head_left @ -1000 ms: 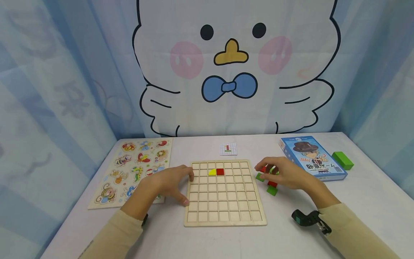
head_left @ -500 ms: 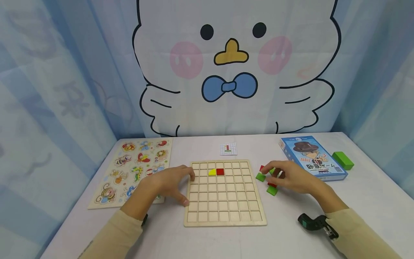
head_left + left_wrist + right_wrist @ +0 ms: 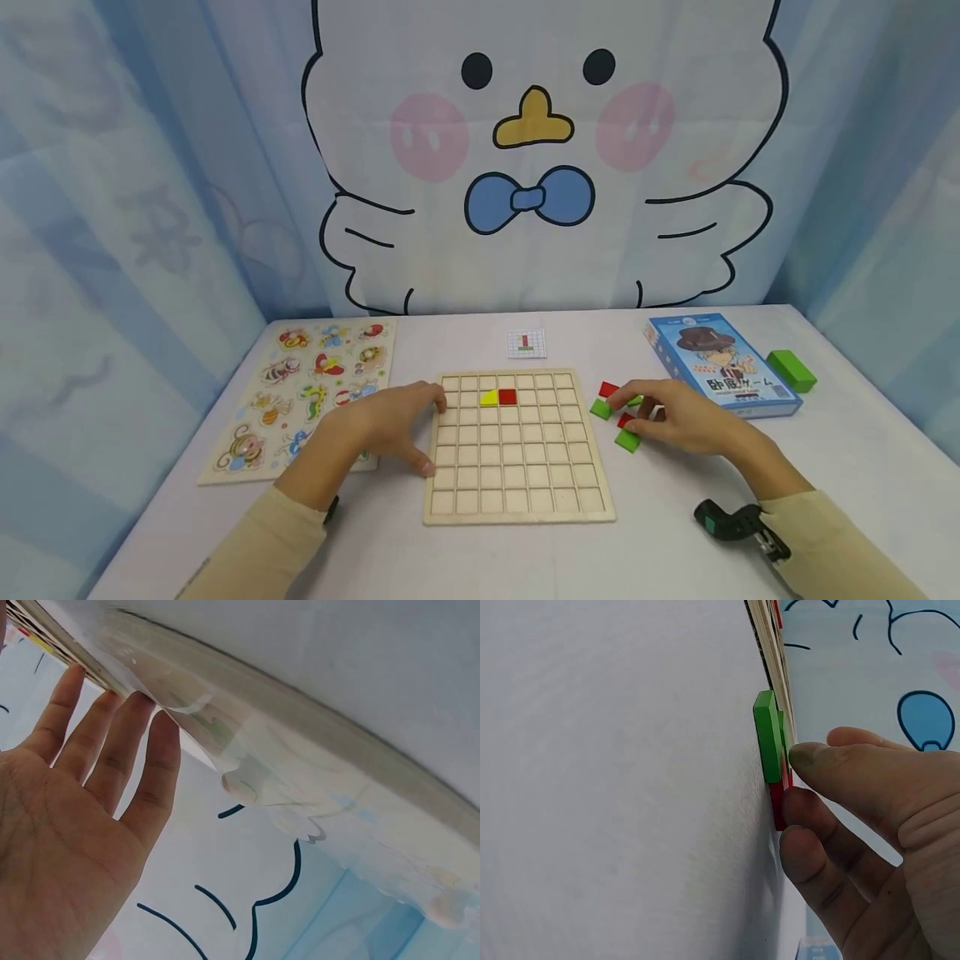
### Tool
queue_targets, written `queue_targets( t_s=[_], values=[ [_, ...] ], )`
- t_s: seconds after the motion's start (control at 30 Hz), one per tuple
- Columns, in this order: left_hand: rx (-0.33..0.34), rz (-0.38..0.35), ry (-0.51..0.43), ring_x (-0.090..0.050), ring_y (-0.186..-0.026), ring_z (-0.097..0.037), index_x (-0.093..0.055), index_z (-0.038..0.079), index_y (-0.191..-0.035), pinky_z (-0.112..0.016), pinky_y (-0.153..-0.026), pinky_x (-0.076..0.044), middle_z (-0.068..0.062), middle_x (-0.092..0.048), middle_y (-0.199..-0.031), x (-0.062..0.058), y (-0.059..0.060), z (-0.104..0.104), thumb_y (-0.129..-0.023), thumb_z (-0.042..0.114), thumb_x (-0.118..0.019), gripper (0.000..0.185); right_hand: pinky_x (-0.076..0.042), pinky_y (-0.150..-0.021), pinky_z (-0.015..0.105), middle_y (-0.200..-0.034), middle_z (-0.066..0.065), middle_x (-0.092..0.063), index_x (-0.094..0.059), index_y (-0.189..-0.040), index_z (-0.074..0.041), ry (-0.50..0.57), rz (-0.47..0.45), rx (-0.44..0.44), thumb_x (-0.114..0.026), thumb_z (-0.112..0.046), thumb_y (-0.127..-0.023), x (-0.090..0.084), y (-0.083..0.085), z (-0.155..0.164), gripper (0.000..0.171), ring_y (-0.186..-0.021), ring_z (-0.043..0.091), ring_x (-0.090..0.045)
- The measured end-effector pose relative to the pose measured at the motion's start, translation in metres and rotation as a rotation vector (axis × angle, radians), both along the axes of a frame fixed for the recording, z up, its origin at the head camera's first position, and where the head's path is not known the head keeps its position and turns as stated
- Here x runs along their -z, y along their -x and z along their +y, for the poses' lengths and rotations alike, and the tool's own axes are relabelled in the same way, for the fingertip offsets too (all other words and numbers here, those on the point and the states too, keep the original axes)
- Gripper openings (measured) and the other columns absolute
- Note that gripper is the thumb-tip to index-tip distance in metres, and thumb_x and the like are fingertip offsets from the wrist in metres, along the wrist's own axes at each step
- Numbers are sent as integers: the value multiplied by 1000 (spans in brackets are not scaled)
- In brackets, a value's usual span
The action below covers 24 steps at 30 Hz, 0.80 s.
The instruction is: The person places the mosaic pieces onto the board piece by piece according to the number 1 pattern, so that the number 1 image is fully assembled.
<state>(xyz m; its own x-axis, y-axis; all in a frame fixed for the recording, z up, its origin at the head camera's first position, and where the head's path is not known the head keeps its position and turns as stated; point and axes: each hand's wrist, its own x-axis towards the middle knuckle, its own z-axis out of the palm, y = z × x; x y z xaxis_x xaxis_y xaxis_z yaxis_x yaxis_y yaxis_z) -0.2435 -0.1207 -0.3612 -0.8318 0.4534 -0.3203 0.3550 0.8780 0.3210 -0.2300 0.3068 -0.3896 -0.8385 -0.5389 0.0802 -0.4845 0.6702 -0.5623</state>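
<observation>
A wooden grid board [image 3: 519, 454] lies in the middle of the table, with a yellow piece [image 3: 490, 398] and a red square tile [image 3: 507, 397] side by side in its upper cells. My left hand [image 3: 382, 427] rests along the board's left edge, fingers and thumb spread and touching it; its fingers look straight in the left wrist view. Right of the board, my right hand [image 3: 675, 417] bends over a small group of loose tiles, thumb at a red tile [image 3: 626, 420]. Around it lie green tiles [image 3: 627, 440] and another red tile [image 3: 608, 389]; one green tile is partly hidden by the fingers.
Behind the board lies a small card [image 3: 527, 343] printed with a coloured grid pattern. A blue game box [image 3: 723, 367] and a green block [image 3: 791, 371] sit at the back right. On the left is a board of cartoon animal pictures [image 3: 281, 417], partly under my left forearm.
My right hand has drawn back slightly to the right and lower over the loose tiles, uncovering more of them. The left hand keeps its place on the board.
</observation>
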Motion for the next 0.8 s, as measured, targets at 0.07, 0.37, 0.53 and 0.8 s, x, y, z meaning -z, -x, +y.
queue_targets(
  t_s=[0.07, 0.37, 0.53, 0.8],
  values=[
    [-4, 2, -2, -54, -122, -16, -53, 28, -128, -45, -109, -45, 2, -54, -144, 0, 0, 0, -67, 45, -96, 76, -54, -76, 25, -118, -3, -71, -70, -119, -23, 4, 3, -3, -73, -7, -94, 0, 0, 0, 30, -88, 11, -62],
    [-7, -5, 0, -54, -117, -16, -54, 29, -126, -44, -107, -46, 2, -54, -143, -2, -1, 0, -68, 45, -96, 74, -54, -76, 25, -118, -3, -70, -70, -120, -24, -11, -31, 6, -73, -10, -94, 0, -1, 1, 29, -86, 11, -61],
    [-3, 8, -3, -54, -120, -17, -54, 29, -126, -45, -109, -45, 1, -53, -146, -3, -1, 0, -68, 45, -96, 74, -55, -76, 25, -116, -4, -71, -70, -120, -23, -6, -34, -10, -72, -8, -94, -1, -1, 2, 31, -85, 12, -62],
    [1, 2, -11, -54, -121, -17, -53, 29, -127, -45, -109, -44, 1, -53, -145, 1, 0, -1, -68, 46, -96, 74, -55, -76, 25, -115, -3, -72, -69, -122, -19, -10, -62, -46, -69, 0, -92, -1, -1, 8, 35, -86, 10, -61]
  ],
)
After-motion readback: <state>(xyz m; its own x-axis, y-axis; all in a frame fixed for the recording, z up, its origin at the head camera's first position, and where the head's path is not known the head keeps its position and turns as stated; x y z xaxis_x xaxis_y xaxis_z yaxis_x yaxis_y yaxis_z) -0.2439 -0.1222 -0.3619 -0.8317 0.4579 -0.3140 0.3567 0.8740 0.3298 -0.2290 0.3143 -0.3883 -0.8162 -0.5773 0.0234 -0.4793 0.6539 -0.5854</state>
